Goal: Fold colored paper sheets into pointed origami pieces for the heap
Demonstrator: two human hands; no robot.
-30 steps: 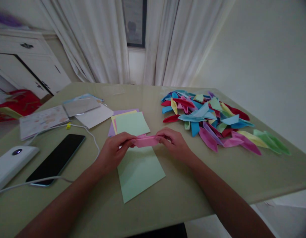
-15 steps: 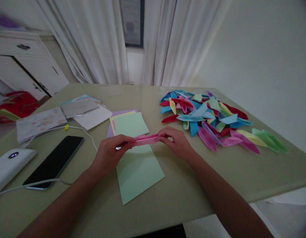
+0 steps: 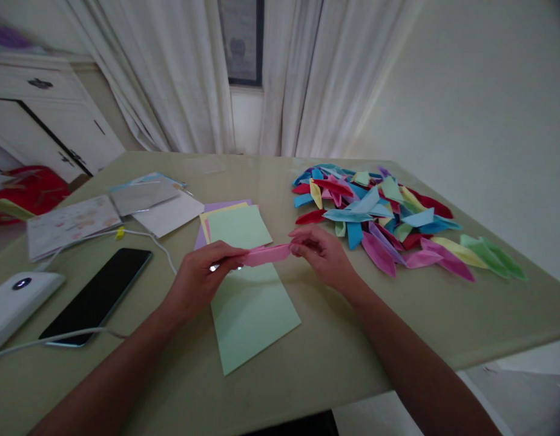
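Note:
A narrow pink folded paper (image 3: pixel 267 255) is held up between my two hands, above the table. My left hand (image 3: pixel 206 270) pinches its left end between thumb and fingers. At the other end, the thumb and fingers of my right hand (image 3: pixel 319 253) are closed on its right tip. Beneath it lies a pale green sheet (image 3: pixel 256 321), slanted toward me. Just behind, a stack of coloured paper sheets (image 3: pixel 241 224) shows green on top, with yellow, pink and purple edges. Something small and shiny glints by my left fingertips; I cannot make out what it is.
A heap of folded paper pieces (image 3: pixel 365 209) in many colours covers the table's right back. On the left lie a black-screened phone (image 3: pixel 100 297), a white device (image 3: pixel 23 306), a white cable (image 3: pixel 148 235), and cards and plastic packets (image 3: pixel 75 224).
My right hand has shifted its hold slightly at the right end, with its fingers a little higher. The pink paper now shows more of its flat side. The rest looks the same.

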